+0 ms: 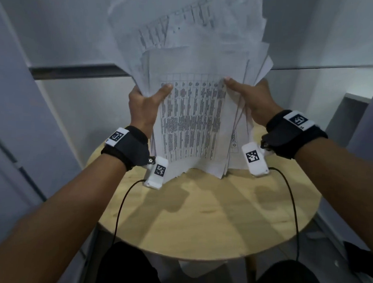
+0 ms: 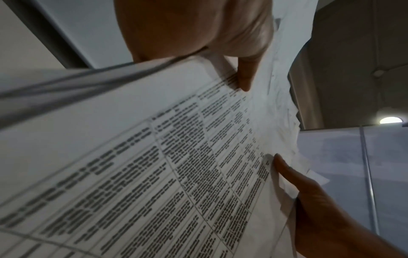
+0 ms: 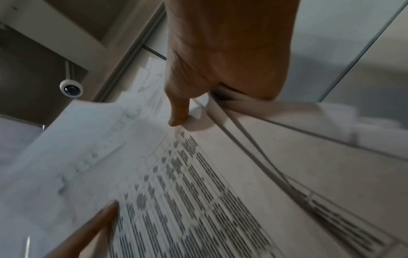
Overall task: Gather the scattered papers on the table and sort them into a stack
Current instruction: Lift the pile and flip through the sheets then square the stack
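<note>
- White printed papers (image 1: pixel 192 120) are held upright as one loose bundle over the far part of the table (image 1: pixel 200 216). Whether the lower edges touch the wood cannot be told.
- Edges are not yet squared: sheets are fanned and stepped at the top and along the right side, and the upper sheets curl backward.
- The bundle is judged light but floppy. Thin sheets bend under their own weight and are likely to slide over one another, so single sheets could slip out if the grip were loosened.
- Hold is best taken at the two long sides near mid-height, thumbs in front and fingers behind, so that the bottom edges can be tapped level on the table.
- The left side is gripped by the left hand (image 1: pixel 144 104), with the thumb pressed on the printed front sheet and the fingers curled behind.
- The right side is pinched by the right hand (image 1: pixel 252 99), with the thumb on the front. Its fingers are hidden behind the sheets.
</note>
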A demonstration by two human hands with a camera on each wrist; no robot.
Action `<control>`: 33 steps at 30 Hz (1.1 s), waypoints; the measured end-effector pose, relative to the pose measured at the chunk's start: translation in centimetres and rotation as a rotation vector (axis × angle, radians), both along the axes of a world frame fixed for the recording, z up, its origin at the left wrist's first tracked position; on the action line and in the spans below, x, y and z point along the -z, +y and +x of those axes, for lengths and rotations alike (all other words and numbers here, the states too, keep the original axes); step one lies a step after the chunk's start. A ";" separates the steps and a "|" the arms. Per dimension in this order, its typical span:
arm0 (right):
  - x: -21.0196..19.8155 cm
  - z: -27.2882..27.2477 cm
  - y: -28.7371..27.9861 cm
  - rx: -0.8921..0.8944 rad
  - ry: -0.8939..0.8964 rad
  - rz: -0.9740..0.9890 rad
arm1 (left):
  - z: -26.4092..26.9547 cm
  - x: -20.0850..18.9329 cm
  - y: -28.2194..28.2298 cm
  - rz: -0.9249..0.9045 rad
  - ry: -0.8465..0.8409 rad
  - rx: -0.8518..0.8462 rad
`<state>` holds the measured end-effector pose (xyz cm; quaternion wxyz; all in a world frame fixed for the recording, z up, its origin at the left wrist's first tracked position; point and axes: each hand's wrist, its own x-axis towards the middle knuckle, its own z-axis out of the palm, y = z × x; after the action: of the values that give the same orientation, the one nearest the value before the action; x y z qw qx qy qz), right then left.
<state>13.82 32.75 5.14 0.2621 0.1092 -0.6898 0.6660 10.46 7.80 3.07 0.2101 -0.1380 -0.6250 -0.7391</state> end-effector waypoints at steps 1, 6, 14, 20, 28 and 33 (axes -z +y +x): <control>-0.2 -0.4 -0.1 -0.021 0.001 -0.027 | -0.1 0.0 -0.1 0.036 0.011 -0.026; 0.4 -0.6 -0.5 -0.064 -0.028 -0.030 | -0.3 -0.2 -0.8 0.035 -0.088 -0.016; 3.6 -0.3 -0.5 -0.056 -0.139 0.130 | -0.2 -1.0 -1.1 -0.043 -0.100 0.085; -0.7 -0.4 -0.3 -0.032 0.008 0.080 | -0.6 -3.4 -1.3 -0.017 0.040 0.045; -1.9 -0.9 -1.7 0.028 0.031 -0.049 | -0.5 -5.5 -1.1 0.093 -0.027 0.043; 0.2 -1.1 -1.5 -0.040 -0.041 -0.102 | -1.2 -3.5 -1.9 0.022 -0.025 0.082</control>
<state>12.68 31.26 4.91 0.2398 0.0956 -0.6579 0.7075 9.31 5.90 6.57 0.1732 -0.1520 -0.6131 -0.7556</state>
